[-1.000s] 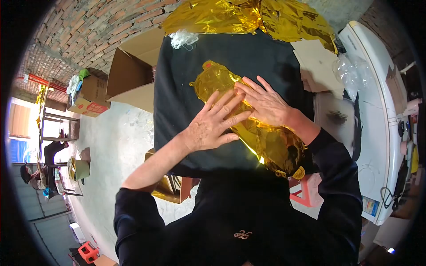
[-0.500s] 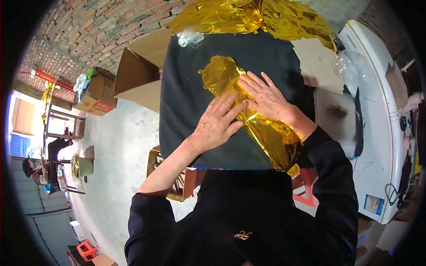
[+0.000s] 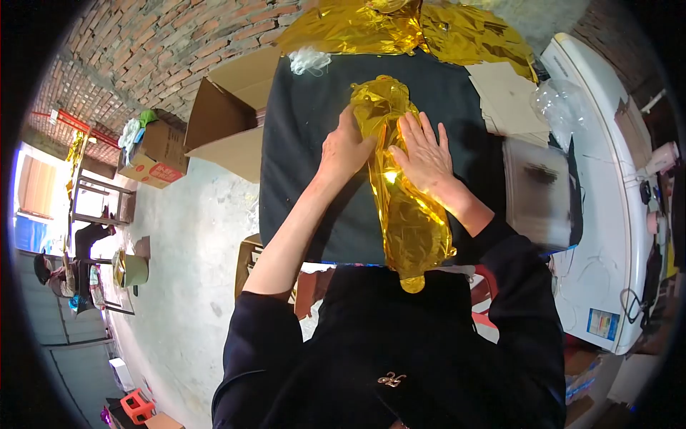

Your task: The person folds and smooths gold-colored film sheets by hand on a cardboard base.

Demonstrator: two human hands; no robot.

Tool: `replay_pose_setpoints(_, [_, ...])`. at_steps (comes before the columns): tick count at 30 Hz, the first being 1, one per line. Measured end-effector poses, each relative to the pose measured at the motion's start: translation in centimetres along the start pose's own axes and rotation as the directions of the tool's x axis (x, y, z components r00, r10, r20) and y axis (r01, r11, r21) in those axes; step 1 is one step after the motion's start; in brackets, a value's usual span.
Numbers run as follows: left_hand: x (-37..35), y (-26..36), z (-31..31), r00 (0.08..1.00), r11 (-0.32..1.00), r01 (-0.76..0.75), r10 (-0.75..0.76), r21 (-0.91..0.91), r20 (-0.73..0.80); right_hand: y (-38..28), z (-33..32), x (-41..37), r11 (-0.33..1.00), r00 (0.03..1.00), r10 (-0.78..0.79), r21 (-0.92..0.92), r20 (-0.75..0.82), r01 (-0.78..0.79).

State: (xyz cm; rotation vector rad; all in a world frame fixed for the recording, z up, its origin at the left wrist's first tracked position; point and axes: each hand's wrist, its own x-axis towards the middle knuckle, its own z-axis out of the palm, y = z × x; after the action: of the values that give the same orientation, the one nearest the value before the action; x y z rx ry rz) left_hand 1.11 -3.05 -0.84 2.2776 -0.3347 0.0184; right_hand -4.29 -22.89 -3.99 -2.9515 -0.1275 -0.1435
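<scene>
A long, folded gold foil balloon (image 3: 414,232) lies lengthwise on the black-covered table, its rounded near end hanging over the front edge. My left hand (image 3: 344,150) is at the balloon's left side near its far part, with the thumb along the foil and the fingertips partly hidden at the edge; it seems to grip that edge. My right hand (image 3: 427,157) lies flat on the foil's right side, fingers stretched out and slightly spread.
Gold foil sheets (image 3: 350,28) cover the table's far end beside a white string bundle (image 3: 309,61). On the right are cardboard sheets (image 3: 507,96), a stack of clear plastic bags (image 3: 536,189) and a white appliance (image 3: 607,236). An open cardboard box (image 3: 218,118) stands left.
The foil balloon has turned from a diagonal to a nearly straight position, its near end shifting left. My left hand has moved up to its left edge; my right hand still presses on it.
</scene>
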Motion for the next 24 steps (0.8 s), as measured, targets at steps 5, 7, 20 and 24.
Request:
replay_pose_setpoints(5, [2.8, -2.2, 2.3, 0.993, 0.996, -0.08, 0.084, 0.047, -0.087, 0.3, -0.3, -0.4, 0.999, 0.999, -0.016, 0.031, -0.038, 0.018])
replay_pose_setpoints(7, [2.2, -1.7, 2.1, 0.988, 0.988, -0.107, 0.117, 0.108, -0.097, 0.9, -0.2, -0.6, 0.997, 0.997, -0.072, 0.006, -0.041, 0.072])
replay_pose_setpoints(20, [-2.0, 0.6, 4.5, 0.793, 0.722, -0.589, 0.603, 0.364, 0.089, 1.6, 0.0, -0.4, 0.99, 0.991, -0.132, -0.039, 0.038, 0.133])
replay_pose_setpoints(24, [-2.1, 0.0, 5.4, 0.801, 0.692, -0.581, 0.581, 0.428, 0.148, 4.0, 0.0, -0.3, 0.944, 0.938, -0.325, -0.104, -0.118, 0.314])
